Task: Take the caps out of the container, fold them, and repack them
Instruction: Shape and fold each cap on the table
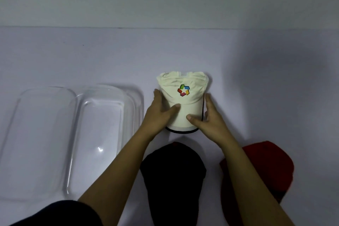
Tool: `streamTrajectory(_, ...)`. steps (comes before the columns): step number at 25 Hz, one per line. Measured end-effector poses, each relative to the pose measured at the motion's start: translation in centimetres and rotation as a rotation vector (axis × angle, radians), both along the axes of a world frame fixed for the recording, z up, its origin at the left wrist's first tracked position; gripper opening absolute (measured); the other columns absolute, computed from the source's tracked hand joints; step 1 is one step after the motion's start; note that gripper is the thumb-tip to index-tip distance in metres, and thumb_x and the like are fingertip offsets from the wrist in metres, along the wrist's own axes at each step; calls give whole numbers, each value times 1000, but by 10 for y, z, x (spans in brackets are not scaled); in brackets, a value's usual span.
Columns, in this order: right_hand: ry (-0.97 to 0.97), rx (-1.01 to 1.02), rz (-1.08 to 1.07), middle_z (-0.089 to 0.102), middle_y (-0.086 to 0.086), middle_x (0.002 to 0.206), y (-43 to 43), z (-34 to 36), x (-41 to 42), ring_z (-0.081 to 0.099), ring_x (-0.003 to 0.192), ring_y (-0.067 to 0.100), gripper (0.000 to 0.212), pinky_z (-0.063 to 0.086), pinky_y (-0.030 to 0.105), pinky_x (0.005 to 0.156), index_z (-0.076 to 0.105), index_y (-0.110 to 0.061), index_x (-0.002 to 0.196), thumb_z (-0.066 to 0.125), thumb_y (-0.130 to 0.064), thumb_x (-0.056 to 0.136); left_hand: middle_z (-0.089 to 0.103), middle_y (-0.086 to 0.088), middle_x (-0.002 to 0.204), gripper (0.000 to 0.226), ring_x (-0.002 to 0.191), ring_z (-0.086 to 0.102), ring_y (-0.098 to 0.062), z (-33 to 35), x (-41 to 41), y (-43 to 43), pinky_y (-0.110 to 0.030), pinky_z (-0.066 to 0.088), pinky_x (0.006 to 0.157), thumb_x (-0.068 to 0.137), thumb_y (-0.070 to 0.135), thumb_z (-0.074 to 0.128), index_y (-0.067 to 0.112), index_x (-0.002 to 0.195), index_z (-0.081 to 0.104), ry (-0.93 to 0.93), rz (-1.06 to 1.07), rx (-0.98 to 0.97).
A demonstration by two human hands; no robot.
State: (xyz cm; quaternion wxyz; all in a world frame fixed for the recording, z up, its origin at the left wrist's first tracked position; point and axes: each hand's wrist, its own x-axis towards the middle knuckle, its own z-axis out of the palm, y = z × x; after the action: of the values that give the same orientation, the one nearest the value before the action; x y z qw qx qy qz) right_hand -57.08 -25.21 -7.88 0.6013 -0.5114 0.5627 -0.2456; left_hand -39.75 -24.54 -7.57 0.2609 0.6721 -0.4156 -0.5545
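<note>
A cream cap [183,97] with a multicoloured logo lies flattened on the table, its black-edged brim pointing toward me. My left hand [159,110] grips its left side and my right hand [207,115] grips its right side, with both thumbs pressed on the brim. A black cap [174,176] lies near me between my forearms. To its right, partly under my right forearm, rests a red cap [266,167]. The clear plastic container [102,134] stands at the left with nothing visible inside.
A clear lid or second tray [36,143] lies against the container's left side. The white table [256,69] meets a pale wall at the back. A dark sleeve [55,214] shows at the bottom left.
</note>
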Motion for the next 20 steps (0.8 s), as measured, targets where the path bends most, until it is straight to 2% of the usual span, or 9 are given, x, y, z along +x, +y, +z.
streamTrajectory(2,-38,40,45,45,-24,138,-2,-3,-1,46,126,4,88,46,32,102,24,-37,143,74,-24,73,44,11,144,83,128,46,-14,-1,0,-1,-40,42,107,77,45,70,33,143,20,4,-63,-8)
streamTrajectory(3,-34,49,54,47,-18,140,-2,-4,-1,48,126,8,88,46,39,103,25,-40,142,74,-24,70,49,12,139,81,123,51,-12,-1,-1,-1,-40,46,103,76,41,72,34,140,24,24,-82,-17)
streamTrajectory(5,-68,75,61,48,-13,140,-4,-5,-1,49,126,10,88,45,44,103,28,-39,142,73,-19,69,52,12,136,78,120,54,-9,-2,1,-4,-36,50,99,77,30,74,34,140,28,134,-88,-14)
streamTrajectory(7,-87,109,69,49,-13,139,-8,-7,-3,50,125,9,85,45,42,104,28,-34,143,71,-8,74,52,10,138,78,122,53,-8,-2,3,-5,-31,49,99,80,19,73,31,143,28,233,-114,-17)
streamTrajectory(10,-122,142,130,53,-18,130,-13,-6,-1,54,120,3,79,46,31,100,29,-30,141,61,9,80,52,7,138,75,120,55,-5,-2,3,-5,-21,50,92,83,7,68,23,145,28,308,-142,-18)
streamTrajectory(12,-135,159,156,54,-20,126,-14,-8,0,56,115,-1,77,48,21,94,30,-33,137,56,14,82,52,6,138,73,120,56,-5,-3,2,-6,-18,50,89,84,0,63,19,145,28,339,-148,-8)
streamTrajectory(14,-158,165,160,53,-21,125,-14,-9,1,56,114,-3,76,48,18,91,30,-35,133,54,16,82,51,4,139,73,121,55,-6,-5,2,-7,-19,49,91,85,-3,61,18,146,27,364,-162,-5)
streamTrajectory(17,-137,171,180,53,-18,129,-16,-13,0,54,117,0,74,47,23,97,31,-33,135,57,11,82,49,4,142,74,124,53,-9,-6,3,-8,-25,48,98,86,-2,60,21,146,25,364,-178,-2)
streamTrajectory(20,23,79,163,47,-13,140,-17,-1,-3,48,126,10,84,45,40,104,26,-36,142,71,-17,74,46,7,144,83,127,50,-12,-4,11,-6,-38,44,105,82,14,65,31,147,17,211,-198,-12)
